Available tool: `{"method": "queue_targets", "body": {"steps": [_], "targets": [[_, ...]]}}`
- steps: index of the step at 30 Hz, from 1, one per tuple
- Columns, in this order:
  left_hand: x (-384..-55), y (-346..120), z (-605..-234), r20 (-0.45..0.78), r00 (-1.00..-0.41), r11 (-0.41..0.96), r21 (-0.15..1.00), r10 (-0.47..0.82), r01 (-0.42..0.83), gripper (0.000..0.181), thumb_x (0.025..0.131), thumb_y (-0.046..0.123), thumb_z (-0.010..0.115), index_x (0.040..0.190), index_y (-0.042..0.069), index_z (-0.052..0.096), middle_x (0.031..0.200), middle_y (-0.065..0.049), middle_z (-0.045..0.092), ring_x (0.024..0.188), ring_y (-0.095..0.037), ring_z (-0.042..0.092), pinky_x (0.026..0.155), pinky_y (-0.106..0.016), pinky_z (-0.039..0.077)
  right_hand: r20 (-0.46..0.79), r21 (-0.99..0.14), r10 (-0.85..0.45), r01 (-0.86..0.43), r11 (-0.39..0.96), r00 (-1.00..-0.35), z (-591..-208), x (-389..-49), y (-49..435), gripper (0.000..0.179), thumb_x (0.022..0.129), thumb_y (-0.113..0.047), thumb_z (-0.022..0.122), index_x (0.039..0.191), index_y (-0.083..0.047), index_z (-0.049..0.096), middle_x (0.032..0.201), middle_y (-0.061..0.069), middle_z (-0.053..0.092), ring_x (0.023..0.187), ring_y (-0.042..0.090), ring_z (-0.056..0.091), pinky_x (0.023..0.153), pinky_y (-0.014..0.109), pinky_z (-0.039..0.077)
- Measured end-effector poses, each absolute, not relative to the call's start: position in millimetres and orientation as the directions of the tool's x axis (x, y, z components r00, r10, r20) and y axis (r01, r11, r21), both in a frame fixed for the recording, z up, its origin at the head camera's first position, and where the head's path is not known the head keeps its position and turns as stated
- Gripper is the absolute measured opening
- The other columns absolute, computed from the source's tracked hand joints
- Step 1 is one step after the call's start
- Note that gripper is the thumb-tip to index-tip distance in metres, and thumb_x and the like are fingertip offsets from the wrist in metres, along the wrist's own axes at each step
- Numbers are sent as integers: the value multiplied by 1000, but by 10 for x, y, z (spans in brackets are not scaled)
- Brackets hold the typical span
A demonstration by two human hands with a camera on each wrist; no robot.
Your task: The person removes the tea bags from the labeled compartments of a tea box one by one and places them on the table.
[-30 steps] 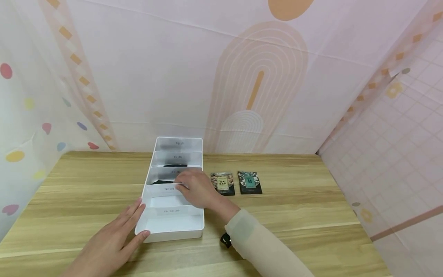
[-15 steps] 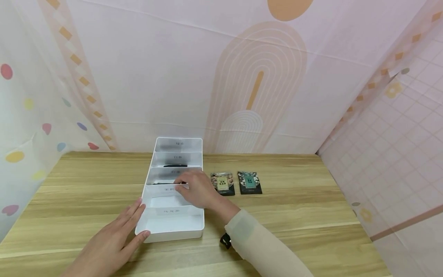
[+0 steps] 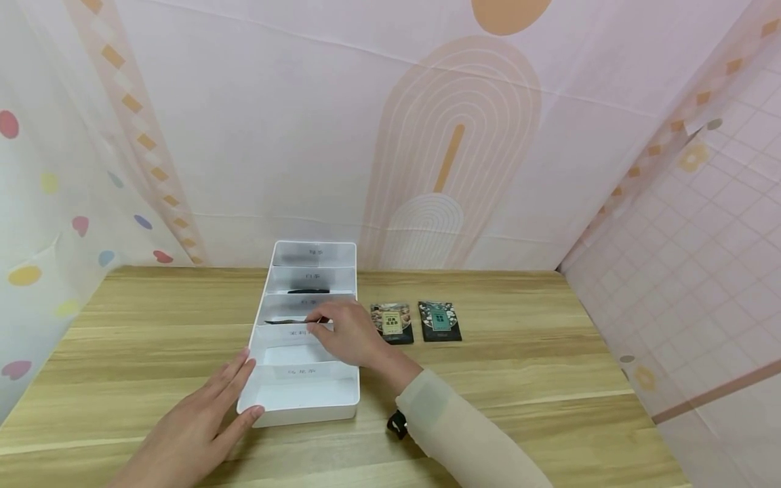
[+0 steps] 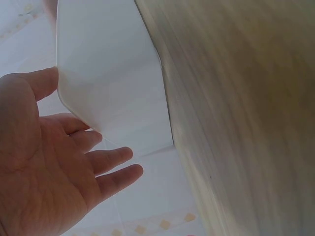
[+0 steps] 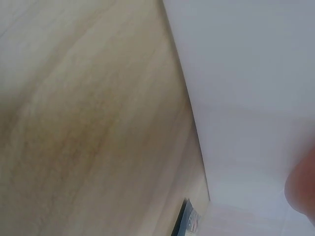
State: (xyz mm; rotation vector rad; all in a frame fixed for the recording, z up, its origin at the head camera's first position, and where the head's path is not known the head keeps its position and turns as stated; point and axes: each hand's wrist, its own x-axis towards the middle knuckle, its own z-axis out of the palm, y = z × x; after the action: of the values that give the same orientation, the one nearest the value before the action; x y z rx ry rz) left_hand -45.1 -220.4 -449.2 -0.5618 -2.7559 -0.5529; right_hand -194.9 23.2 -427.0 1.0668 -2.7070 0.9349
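Across the white box, Chinese labels look blurred.

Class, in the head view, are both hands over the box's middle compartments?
No: the right hand is, but the left hand rests against the near left corner of the box.

Box is white with dark lettering, held packet black, table tan woodgrain, and from box, near packet at 3 o'clock black/yellow, far packet black/green, sleeve at 4 beige, backdrop off-white with peach arches at 1, multicoloured spots at 10.
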Motion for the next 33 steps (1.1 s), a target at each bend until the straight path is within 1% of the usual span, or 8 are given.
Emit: {"method": "queue_targets", "body": {"steps": [3,6,7,10,17,22,29,33], "targets": [[-447,-2206,-4485,306,-899,862,304,314,405,71,98,40,74,154,3,51,160,-14,47,133,-38,58,114,-22,36,276,-538,-580,-623,568,-766,-4254,-1940,234,13,103,-19,69,108,-17,81,105,-7,77,98,2,66,99,23,47],[-446,-2203,-4475,291,-906,871,296,308,391,71,98,42,74,154,4,52,161,-13,47,134,-37,58,98,-42,46,264,-566,-574,-606,559,-776,-4243,-1936,239,15,104,-20,68,111,-16,80,108,-6,76,97,2,64,92,20,49],[-447,-2203,-4475,294,-905,869,301,308,393,71,98,41,74,154,4,52,161,-14,47,134,-37,58,103,-37,45,265,-568,-574,-606,556,-775,-4240,-1937,241,15,105,-19,68,112,-15,80,107,-5,76,95,3,64,89,18,49],[-447,-2201,-4473,301,-904,868,304,303,392,70,98,41,75,154,5,52,161,-13,47,134,-37,58,103,-36,44,277,-562,-579,-618,550,-767,-4223,-1941,246,15,105,-18,67,114,-14,80,109,-4,76,92,2,63,82,16,49],[-440,-2195,-4466,282,-911,874,301,300,381,71,98,42,74,154,6,52,161,-12,47,135,-37,57,97,-47,48,255,-599,-562,-585,547,-787,-4132,-1937,284,18,107,-17,63,117,-12,77,110,-3,75,93,5,63,80,17,50],[-436,-2192,-4455,266,-916,877,301,299,374,71,98,43,74,155,5,51,162,-13,46,136,-37,56,97,-49,48,228,-635,-542,-545,547,-809,-4067,-1947,352,20,109,-18,60,121,-11,74,113,-1,74,96,7,65,81,20,52],[-431,-2189,-4426,242,-924,872,325,297,365,72,99,42,72,156,4,49,163,-15,44,137,-39,55,99,-56,51,261,-659,-527,-548,515,-809,-3968,-1963,465,20,110,-15,59,125,-8,70,114,4,75,107,14,69,91,28,57],[-435,-2185,-4423,246,-922,873,321,298,367,72,99,42,72,156,4,48,163,-15,44,136,-39,55,100,-56,51,285,-661,-519,-558,502,-806,-3913,-1974,516,21,110,-14,58,126,-6,69,112,4,74,101,13,68,89,27,56]]}}
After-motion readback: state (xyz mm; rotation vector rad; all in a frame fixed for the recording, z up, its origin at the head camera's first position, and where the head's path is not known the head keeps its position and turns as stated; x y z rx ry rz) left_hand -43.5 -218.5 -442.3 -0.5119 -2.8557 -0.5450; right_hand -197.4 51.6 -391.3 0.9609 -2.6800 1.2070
